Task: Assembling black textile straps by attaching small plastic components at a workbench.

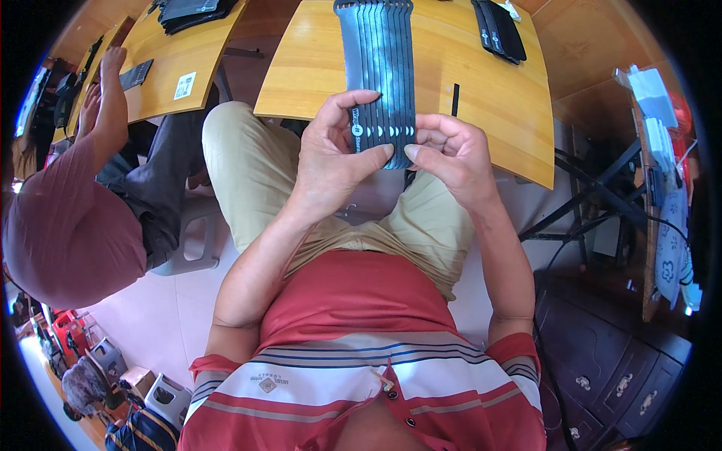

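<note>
A fanned stack of flat black straps (380, 68) with rounded ends and white printed marks is held up in front of me, over the near edge of the wooden table. My left hand (331, 154) grips the stack's left side near its lower end, thumb on the front face and index finger along the edge. On the opposite side my right hand (457, 158) pinches the lower right corner, its thumb in front and its other fingers curled behind. The straps overlap in even steps. Their far end reaches the top of the view, and the fingertips behind them are partly hidden.
On my table (301, 71) lie a short black strip (456, 99) and, at the far right, a pile of black straps (499, 31). A co-worker's hand (89, 109) rests by the left table, which bears more black straps (192, 15) and a white label (185, 86). Dark drawers (602, 361) stand at right.
</note>
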Motion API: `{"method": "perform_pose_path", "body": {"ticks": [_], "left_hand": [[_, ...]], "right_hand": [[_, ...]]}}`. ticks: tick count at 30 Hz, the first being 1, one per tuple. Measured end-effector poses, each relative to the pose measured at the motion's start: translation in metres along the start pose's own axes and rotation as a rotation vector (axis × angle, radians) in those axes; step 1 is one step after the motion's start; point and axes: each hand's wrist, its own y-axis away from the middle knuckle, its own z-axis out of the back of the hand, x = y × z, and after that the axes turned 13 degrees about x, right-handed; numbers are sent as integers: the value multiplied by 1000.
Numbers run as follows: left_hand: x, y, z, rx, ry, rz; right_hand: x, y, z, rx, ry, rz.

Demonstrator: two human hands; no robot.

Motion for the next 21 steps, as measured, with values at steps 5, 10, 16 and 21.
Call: {"method": "perform_pose_path", "body": {"ticks": [5,10,16,21], "left_hand": [[-1,-1,-1,-2,8,-14],[0,1,2,20,-11,-2],[0,1,2,22,-13,2],[1,2,2,21,-9,8]], "right_hand": [[1,-1,-2,-3,-24,19],[-1,-1,-2,-3,-18,25],[0,-1,-4,-21,10,18],[0,0,-4,-29,19,13]]}}
